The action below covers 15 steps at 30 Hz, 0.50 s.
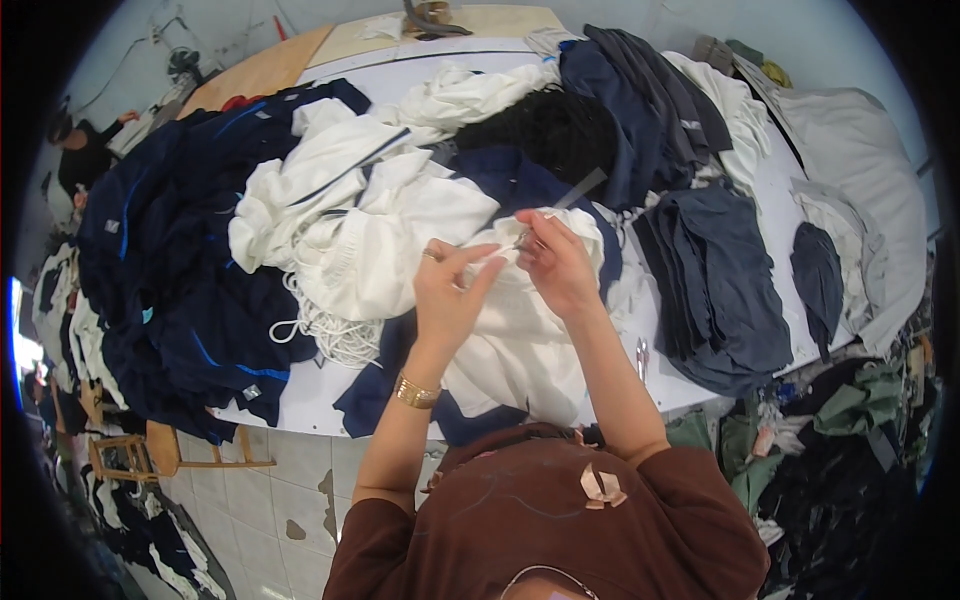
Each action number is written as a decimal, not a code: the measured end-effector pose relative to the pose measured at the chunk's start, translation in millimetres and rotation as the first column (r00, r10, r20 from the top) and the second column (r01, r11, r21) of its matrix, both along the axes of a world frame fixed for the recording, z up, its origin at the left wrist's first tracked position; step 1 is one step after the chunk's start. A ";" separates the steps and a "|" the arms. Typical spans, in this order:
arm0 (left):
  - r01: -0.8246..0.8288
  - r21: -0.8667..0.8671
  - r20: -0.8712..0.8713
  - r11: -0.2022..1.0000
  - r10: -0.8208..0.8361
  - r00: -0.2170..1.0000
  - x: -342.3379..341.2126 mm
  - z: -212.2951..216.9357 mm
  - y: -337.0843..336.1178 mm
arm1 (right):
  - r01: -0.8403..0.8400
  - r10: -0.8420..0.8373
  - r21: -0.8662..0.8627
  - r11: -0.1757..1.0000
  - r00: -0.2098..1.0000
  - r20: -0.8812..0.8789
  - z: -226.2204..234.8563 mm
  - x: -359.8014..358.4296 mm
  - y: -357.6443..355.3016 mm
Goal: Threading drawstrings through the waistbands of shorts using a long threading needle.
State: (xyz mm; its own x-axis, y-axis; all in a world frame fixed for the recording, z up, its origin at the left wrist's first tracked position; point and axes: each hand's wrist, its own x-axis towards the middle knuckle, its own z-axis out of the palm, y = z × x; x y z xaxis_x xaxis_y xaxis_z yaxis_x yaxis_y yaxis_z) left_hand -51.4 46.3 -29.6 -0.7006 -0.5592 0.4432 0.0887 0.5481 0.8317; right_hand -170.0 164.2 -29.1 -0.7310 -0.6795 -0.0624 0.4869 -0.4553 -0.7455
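Observation:
A white garment [525, 350] lies in front of me on the table, its gathered upper edge between my hands. My left hand [450, 290] is closed in a pinch at that edge, thumb and forefinger together. Just right of it, my right hand [560, 265] has its fingers closed around something small with a slight metallic glint, too small to name. A pale translucent strip [582, 188] shows just beyond the right fingers. Left of my hands sit more white garments [350, 235], with a tangled bundle of white cord [340, 335] at their near side. Navy cloth [480, 425] lies under the garment.
A large navy garment heap [190, 240] covers the table's left side. Folded dark grey garments [715, 280] stand at right, a small metal tool [641, 358] beside them. Black cloth [545, 130] lies behind. Another person [85, 150] is at far left; a wooden stool [200, 450] stands below.

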 end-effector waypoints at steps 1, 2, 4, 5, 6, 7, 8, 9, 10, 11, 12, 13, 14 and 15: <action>0.015 0.018 -0.037 1.000 -0.015 0.999 0.0 1.6 1.8 | -0.003 0.004 -0.019 1.000 0.999 0.036 -1.2 1.7 0.4; 0.030 0.031 -0.070 0.999 -0.028 0.997 -0.6 3.0 3.3 | 0.005 -0.005 0.003 1.000 1.000 0.019 -2.4 3.9 0.6; 0.046 0.030 -0.144 0.999 -0.041 0.989 -1.7 4.0 7.3 | -0.009 0.009 0.013 1.000 1.000 0.007 -5.2 8.5 2.0; 0.043 0.036 -0.150 0.998 -0.037 0.988 -2.3 4.2 8.8 | -0.012 0.012 -0.016 1.000 0.999 0.036 -6.8 10.7 2.2; 0.046 0.044 -0.157 0.998 -0.039 0.987 -2.8 4.2 9.8 | -0.022 0.023 -0.023 0.999 1.000 0.016 -8.3 12.8 2.7; 0.046 0.056 -0.146 0.997 -0.037 0.989 -3.3 4.4 9.9 | -0.003 0.003 -0.008 1.000 1.000 0.014 -9.6 14.3 2.8; 0.022 0.043 -0.140 0.999 -0.016 0.990 -3.3 4.6 9.8 | -0.011 0.011 -0.003 1.000 0.999 -0.038 -10.9 15.7 2.6; -0.010 0.040 -0.113 0.999 0.014 0.993 -3.1 4.8 9.3 | -0.003 0.004 0.006 1.000 0.997 -0.081 -11.8 16.6 2.6; -0.042 0.033 -0.109 0.999 0.045 0.993 -2.7 5.2 8.7 | 0.005 -0.004 0.011 1.000 0.993 -0.118 -12.5 17.2 2.4; -0.061 0.003 -0.115 0.998 0.061 0.992 -2.5 5.8 7.9 | 0.019 -0.016 0.015 1.000 0.985 -0.172 -12.7 17.8 2.5; -0.081 -0.033 -0.147 0.996 0.075 0.986 -2.3 6.5 7.1 | 0.033 -0.029 0.012 0.999 0.975 -0.222 -12.5 17.9 2.3; -0.102 -0.070 -0.181 0.992 0.088 0.980 -2.2 7.3 6.4 | 0.048 -0.044 0.008 0.999 0.961 -0.272 -12.0 18.6 2.7; -0.133 -0.093 -0.184 0.987 0.114 0.976 -2.0 8.1 6.0 | 0.108 -0.080 0.058 0.992 0.929 -0.361 -11.1 18.9 2.5; -0.130 -0.037 -0.179 0.991 0.122 0.976 -1.8 8.9 5.9 | 0.104 -0.060 0.076 0.992 0.894 -0.444 -10.1 20.3 2.8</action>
State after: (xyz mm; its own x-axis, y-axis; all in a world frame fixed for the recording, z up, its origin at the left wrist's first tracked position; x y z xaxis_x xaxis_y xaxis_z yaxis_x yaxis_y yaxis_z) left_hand -53.1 52.2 -20.7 -0.5345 -0.6132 0.5817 0.1591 0.6029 0.7818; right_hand -149.7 167.0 -39.2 -0.7512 -0.6232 0.2175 0.0630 -0.3957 -0.9162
